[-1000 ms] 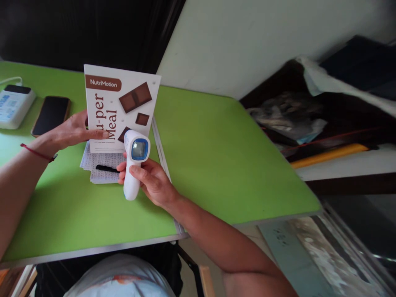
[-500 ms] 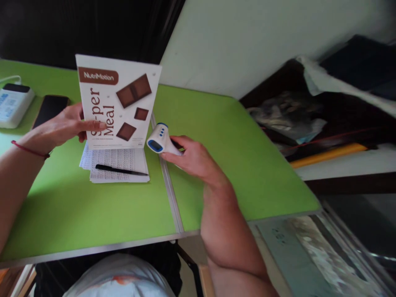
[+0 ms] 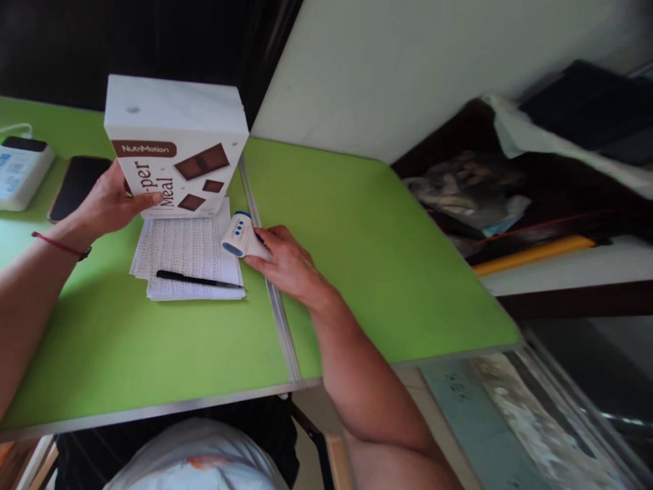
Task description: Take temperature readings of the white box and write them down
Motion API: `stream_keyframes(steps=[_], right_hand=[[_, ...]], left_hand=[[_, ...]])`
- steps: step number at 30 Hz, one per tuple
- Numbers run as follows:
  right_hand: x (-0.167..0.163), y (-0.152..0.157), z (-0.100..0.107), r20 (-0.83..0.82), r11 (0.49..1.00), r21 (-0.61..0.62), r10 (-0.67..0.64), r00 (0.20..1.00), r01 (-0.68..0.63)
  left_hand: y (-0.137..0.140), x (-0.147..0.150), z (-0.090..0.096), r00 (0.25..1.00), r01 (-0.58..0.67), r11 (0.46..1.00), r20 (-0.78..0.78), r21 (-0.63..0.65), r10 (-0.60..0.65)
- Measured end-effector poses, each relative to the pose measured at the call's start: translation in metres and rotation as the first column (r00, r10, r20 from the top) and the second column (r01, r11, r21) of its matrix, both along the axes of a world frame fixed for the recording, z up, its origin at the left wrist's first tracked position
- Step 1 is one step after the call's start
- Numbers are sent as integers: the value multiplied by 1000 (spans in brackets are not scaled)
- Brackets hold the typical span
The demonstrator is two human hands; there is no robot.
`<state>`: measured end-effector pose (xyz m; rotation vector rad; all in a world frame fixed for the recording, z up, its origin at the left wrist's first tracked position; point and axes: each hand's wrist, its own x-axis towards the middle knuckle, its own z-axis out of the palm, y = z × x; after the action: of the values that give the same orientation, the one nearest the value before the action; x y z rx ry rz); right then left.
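My left hand (image 3: 115, 201) grips a white "NutriMotion" box (image 3: 173, 112) by its left side, the thumb across the printed front. The box is tilted so that its top and front both show. Wrapped round the handle of a white and blue infrared thermometer (image 3: 239, 235), my right hand (image 3: 286, 262) holds it just right of and below the box. Beneath the box lies a stack of written paper sheets (image 3: 178, 245), partly covered by it. Across the sheets rests a black pen (image 3: 196, 279).
A dark phone (image 3: 76, 187) and a white device with a cable (image 3: 23, 173) lie at the left of the green table (image 3: 357, 272). A metal seam (image 3: 278, 313) crosses the tabletop. To the right stands a shelf with a crumpled plastic bag (image 3: 469, 190) and cloth.
The box has tipped so its top face now shows, and has shifted a little left. My right hand has moved left with the thermometer, which now overlaps the sheets' edge.
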<state>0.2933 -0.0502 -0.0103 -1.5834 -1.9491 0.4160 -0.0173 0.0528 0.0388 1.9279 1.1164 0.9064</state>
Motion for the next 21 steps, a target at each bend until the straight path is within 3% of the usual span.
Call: stream_keyframes(steps=[3,5,11,16,18,19,21], right_hand=[[-4,0,3,100,1000,-15,3,995,-1],[-6,0,7,171,999,-30,-7,985,13],[-10,-1,12,254,999,-40,-22,967,33],[-7,1,7,259,1000,6,7,966,-9],[-6,2,7,244,999,33,3,970,-11],[-6,2,7,237,998,61,-7,971,-8],[-7,0,11,213,989,147,-20,977,-12]], left_hand=[[-2,3,-2,979,-4,971,-197,238,52],[-5,5,-3,952,9,951,-294,309,87],[-18,8,-6,861,-62,897,-431,437,269],[-19,11,-5,836,-220,879,-382,423,393],[-19,11,-1,815,-332,827,-303,454,494],[-21,12,3,792,-387,774,-250,502,557],[-30,18,15,775,-395,686,-180,611,606]])
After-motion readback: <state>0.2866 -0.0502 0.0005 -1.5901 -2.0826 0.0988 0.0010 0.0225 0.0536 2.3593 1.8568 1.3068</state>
